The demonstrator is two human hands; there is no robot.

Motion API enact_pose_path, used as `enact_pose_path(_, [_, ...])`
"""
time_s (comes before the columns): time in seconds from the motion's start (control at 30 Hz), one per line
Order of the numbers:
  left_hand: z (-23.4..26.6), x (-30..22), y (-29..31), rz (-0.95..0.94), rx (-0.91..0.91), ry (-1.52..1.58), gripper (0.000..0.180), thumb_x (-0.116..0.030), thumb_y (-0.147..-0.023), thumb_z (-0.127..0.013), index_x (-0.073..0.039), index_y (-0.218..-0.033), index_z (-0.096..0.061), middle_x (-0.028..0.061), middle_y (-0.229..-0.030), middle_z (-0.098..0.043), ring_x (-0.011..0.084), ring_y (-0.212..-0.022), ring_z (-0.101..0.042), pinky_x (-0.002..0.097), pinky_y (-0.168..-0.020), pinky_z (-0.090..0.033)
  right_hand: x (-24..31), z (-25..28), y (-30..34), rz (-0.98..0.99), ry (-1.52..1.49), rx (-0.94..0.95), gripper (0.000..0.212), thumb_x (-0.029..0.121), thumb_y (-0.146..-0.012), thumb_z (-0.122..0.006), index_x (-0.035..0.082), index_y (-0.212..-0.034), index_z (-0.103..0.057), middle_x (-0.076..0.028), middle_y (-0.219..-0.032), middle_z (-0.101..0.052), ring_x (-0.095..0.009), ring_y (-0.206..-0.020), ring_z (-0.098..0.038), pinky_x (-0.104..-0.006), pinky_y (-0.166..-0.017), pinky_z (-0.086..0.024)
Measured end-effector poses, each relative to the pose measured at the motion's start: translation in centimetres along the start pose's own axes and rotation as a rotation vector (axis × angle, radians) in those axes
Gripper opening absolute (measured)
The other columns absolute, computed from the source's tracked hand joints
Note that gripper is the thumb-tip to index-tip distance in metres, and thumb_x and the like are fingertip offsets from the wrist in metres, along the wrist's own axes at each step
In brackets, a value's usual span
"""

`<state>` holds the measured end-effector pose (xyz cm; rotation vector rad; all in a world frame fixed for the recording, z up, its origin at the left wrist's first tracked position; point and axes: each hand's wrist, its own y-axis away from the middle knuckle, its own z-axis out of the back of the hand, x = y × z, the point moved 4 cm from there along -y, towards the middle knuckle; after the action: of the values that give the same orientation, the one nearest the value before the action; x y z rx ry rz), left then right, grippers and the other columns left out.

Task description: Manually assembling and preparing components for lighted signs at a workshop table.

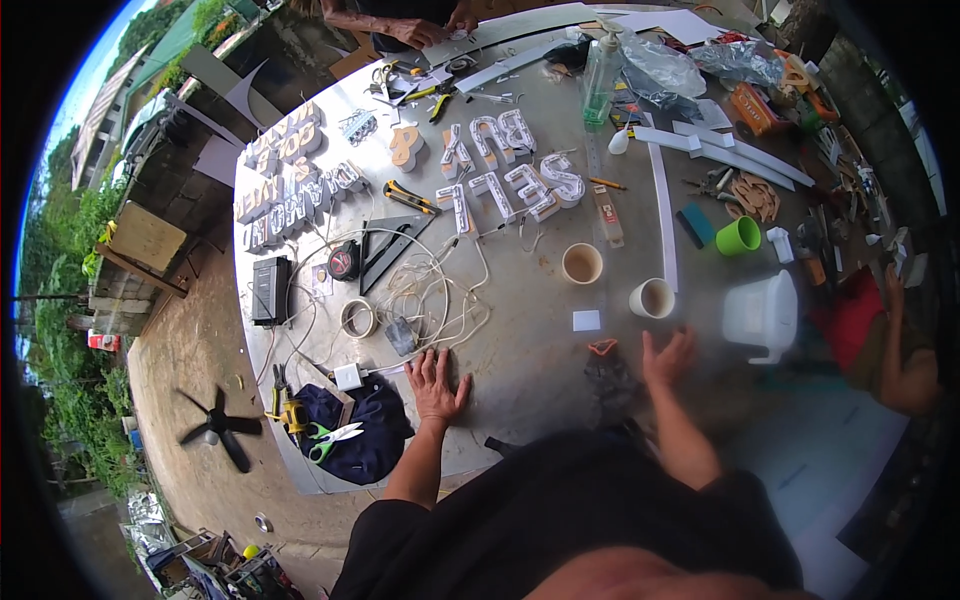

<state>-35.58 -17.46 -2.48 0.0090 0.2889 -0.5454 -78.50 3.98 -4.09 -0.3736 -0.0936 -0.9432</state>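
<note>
My left hand [435,388] lies flat on the grey metal table [520,360], fingers spread, just below a tangle of white cable [440,300]. A roll of tape [359,318] and a white power adapter [348,376] are close by it. To its left, green-handled scissors [333,440] rest on a dark blue cloth [375,415]. My right hand [668,358] is at the table's near right, thumb apart from the fingers, with nothing seen in it. Just beyond it stands a white cup [652,298]. A small white card [586,320] lies to its left.
Block letters [510,190] with white outlines stand across the table. A second cup [581,264], a white plastic pitcher [760,312], a green cup [738,236] and a clear bottle [600,85] occupy the right side. Other people's hands [420,32] work at the far edge.
</note>
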Motion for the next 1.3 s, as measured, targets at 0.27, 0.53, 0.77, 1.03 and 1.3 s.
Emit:
enact_pose_path(0.27, [-0.02,0.15,-0.10,-0.013,-0.010,-0.011,0.076,-0.052,-0.086,-0.065,-0.013,-0.149,-0.044,0.0185,-0.147,-0.041,0.0399,-0.143,-0.031,0.0634,-0.120,-0.013,0.10,0.03,-0.05,-0.003,-0.005,0.000,0.066,0.054,-0.088,-0.071,0.001,-0.123,-0.056,-0.021,-0.147,-0.044,-0.040,-0.143,-0.038,-0.0565,-0.114,-0.031])
enact_pose_path(0.53, [-0.12,0.16,0.06,-0.006,-0.014,-0.011,0.076,-0.055,-0.087,-0.064,-0.014,-0.148,-0.047,0.0157,-0.147,-0.042,0.0351,-0.145,-0.030,0.0630,-0.122,-0.010,-0.07,-0.02,-0.03,-0.026,-0.017,0.022,0.066,0.054,-0.088,-0.071,0.001,-0.124,-0.056,-0.021,-0.149,-0.043,-0.039,-0.145,-0.036,-0.0558,-0.116,-0.029])
enact_pose_path(0.77, [-0.10,0.03,-0.07,-0.010,0.000,-0.014,0.077,-0.052,-0.086,-0.066,-0.013,-0.149,-0.045,0.0177,-0.148,-0.041,0.0401,-0.144,-0.030,0.0637,-0.121,-0.013,-0.18,-0.08,-0.01,-0.036,-0.013,0.025,0.067,0.055,-0.087,-0.070,0.002,-0.124,-0.056,-0.021,-0.148,-0.044,-0.038,-0.145,-0.036,-0.0557,-0.117,-0.029])
enact_pose_path(1.03, [-0.14,0.14,-0.13,-0.008,0.009,-0.014,0.077,-0.053,-0.086,-0.066,-0.013,-0.149,-0.044,0.0177,-0.148,-0.041,0.0399,-0.144,-0.030,0.0628,-0.121,-0.013,-0.16,-0.23,-0.04,-0.024,-0.021,0.009,0.066,0.055,-0.087,-0.070,0.002,-0.124,-0.054,-0.021,-0.147,-0.045,-0.039,-0.144,-0.037,-0.0561,-0.116,-0.029])
enact_pose_path(1.3, [-0.01,0.09,-0.08,-0.016,0.010,-0.018,0.078,-0.053,-0.086,-0.065,-0.013,-0.149,-0.044,0.0182,-0.148,-0.040,0.0399,-0.144,-0.029,0.0624,-0.121,-0.013,-0.11,-0.12,0.08,-0.030,-0.018,0.015,0.066,0.055,-0.088,-0.070,0.002,-0.125,-0.054,-0.021,-0.148,-0.044,-0.039,-0.144,-0.037,-0.0564,-0.116,-0.029])
